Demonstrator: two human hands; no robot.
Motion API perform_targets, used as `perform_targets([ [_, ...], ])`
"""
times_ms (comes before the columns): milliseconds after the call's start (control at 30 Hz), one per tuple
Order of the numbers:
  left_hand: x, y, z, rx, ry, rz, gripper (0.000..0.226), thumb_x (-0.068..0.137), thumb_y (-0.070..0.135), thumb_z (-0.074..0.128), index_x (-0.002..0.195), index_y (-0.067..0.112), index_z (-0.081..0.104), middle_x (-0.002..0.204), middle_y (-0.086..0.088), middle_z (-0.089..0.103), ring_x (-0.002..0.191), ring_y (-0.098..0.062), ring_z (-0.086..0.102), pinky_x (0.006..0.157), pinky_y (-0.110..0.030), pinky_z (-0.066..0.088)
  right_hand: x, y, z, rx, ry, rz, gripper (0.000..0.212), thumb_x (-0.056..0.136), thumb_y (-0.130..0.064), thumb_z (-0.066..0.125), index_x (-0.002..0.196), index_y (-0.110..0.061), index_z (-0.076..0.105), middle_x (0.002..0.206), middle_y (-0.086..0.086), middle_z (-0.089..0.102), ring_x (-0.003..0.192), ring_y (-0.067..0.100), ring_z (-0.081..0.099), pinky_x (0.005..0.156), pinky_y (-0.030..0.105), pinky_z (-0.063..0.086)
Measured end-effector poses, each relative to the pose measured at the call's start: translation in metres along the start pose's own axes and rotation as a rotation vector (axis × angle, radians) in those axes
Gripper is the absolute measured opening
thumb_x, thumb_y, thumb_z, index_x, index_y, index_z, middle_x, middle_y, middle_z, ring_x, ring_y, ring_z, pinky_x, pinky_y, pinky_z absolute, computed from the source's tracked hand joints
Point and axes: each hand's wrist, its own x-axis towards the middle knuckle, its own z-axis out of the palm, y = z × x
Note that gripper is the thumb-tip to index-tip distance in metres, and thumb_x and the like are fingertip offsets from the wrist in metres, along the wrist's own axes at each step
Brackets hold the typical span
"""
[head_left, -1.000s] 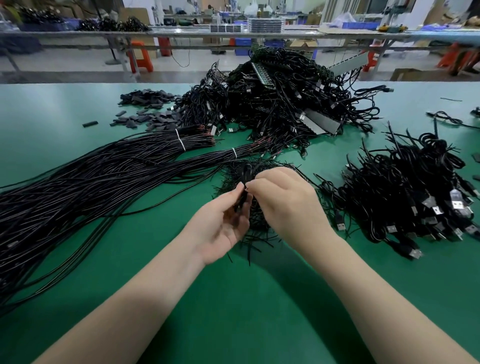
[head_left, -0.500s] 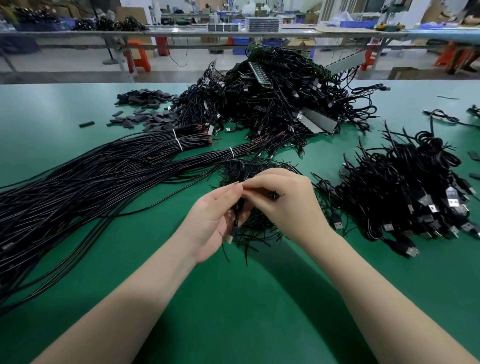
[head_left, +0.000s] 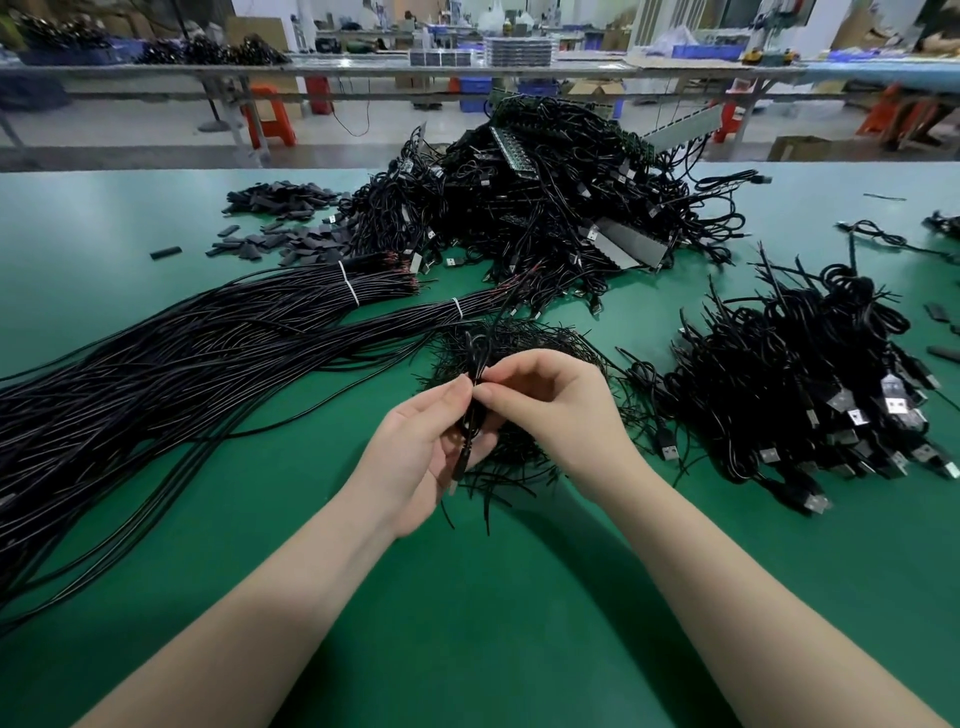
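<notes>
Over the green table (head_left: 467, 623), my left hand (head_left: 415, 457) holds a folded black cable (head_left: 474, 374) upright between thumb and fingers, its plug end hanging down by the palm. My right hand (head_left: 550, 410) pinches the same cable from the right with thumb and forefinger, fingertips meeting those of the left. Just behind and under both hands lies a small heap of thin black ties (head_left: 524, 343).
Long black cables in tied bundles (head_left: 182, 374) spread across the left. A big tangle of cables and circuit strips (head_left: 545, 208) sits at the back centre. Coiled USB cables (head_left: 810, 395) pile up on the right. Small black sleeves (head_left: 280, 218) lie back left.
Both hands have lifted the cable slightly and my right hand has opened out from a closed curl to a fingertip pinch. The cable loop now stands above the fingers.
</notes>
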Motion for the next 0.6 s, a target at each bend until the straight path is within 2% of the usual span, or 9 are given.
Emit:
perform_targets([
  [100,0.001,-0.004,-0.001,0.031,0.022,0.038,0.024,0.077,0.034,0.066,0.086,0.017,0.080,0.085,-0.003,0.074,0.079,-0.011,0.071,0.064,-0.020,0.056,-0.001,0.000,0.000,0.171,0.013,0.093,0.019,0.075,-0.003,0.080,0.080,-0.020,0.071,0.078,0.003,0.072,0.066,0.021,0.068,0.070,0.029,0.055],
  [200,0.002,-0.011,0.001,0.048,0.067,0.120,0.024,0.078,0.031,0.065,0.092,0.018,0.080,0.092,-0.005,0.076,0.083,-0.012,0.071,0.066,-0.021,0.056,-0.001,-0.002,0.003,0.037,0.050,0.078,0.014,0.083,-0.014,0.076,0.091,-0.025,0.072,0.077,-0.004,0.070,0.069,0.014,0.066,0.072,0.029,0.056],
  [267,0.002,-0.013,0.002,0.044,0.034,0.162,0.028,0.083,0.027,0.063,0.103,0.014,0.077,0.107,-0.009,0.074,0.099,-0.016,0.070,0.078,-0.024,0.057,-0.002,-0.005,0.008,-0.149,0.070,0.051,0.015,0.085,-0.026,0.073,0.099,-0.031,0.070,0.079,-0.008,0.068,0.070,0.006,0.062,0.072,0.026,0.056],
  [333,0.001,-0.014,0.003,0.069,-0.024,0.200,0.034,0.089,0.024,0.058,0.117,0.008,0.069,0.118,-0.010,0.070,0.113,-0.020,0.066,0.086,-0.025,0.055,-0.003,-0.007,0.013,-0.231,0.103,0.069,0.020,0.086,-0.030,0.072,0.105,-0.033,0.066,0.085,-0.009,0.068,0.072,0.001,0.061,0.067,0.020,0.054],
  [433,0.001,-0.014,0.004,0.181,-0.065,0.233,0.042,0.095,0.015,0.056,0.136,0.007,0.053,0.130,-0.008,0.064,0.124,-0.021,0.058,0.099,-0.031,0.050,-0.007,-0.013,0.017,-0.069,0.184,0.151,0.021,0.085,-0.021,0.073,0.105,-0.024,0.067,0.092,-0.002,0.071,0.077,0.006,0.065,0.068,0.021,0.055],
  [500,-0.001,-0.015,0.004,0.232,-0.082,0.216,0.059,0.090,0.014,0.055,0.147,0.020,0.039,0.142,-0.004,0.055,0.131,-0.015,0.052,0.112,-0.037,0.038,-0.009,-0.019,0.016,0.014,0.234,0.168,0.019,0.085,-0.013,0.072,0.103,-0.018,0.066,0.094,0.003,0.072,0.078,0.008,0.066,0.067,0.019,0.054],
  [600,-0.002,-0.010,0.001,0.296,-0.084,0.260,0.061,0.086,0.025,0.057,0.139,0.044,0.033,0.137,0.004,0.059,0.128,-0.010,0.053,0.111,-0.039,0.037,-0.012,-0.034,0.006,-0.029,0.308,0.075,0.016,0.088,-0.010,0.069,0.102,-0.015,0.063,0.097,0.007,0.073,0.083,0.010,0.068,0.073,0.021,0.054],
])
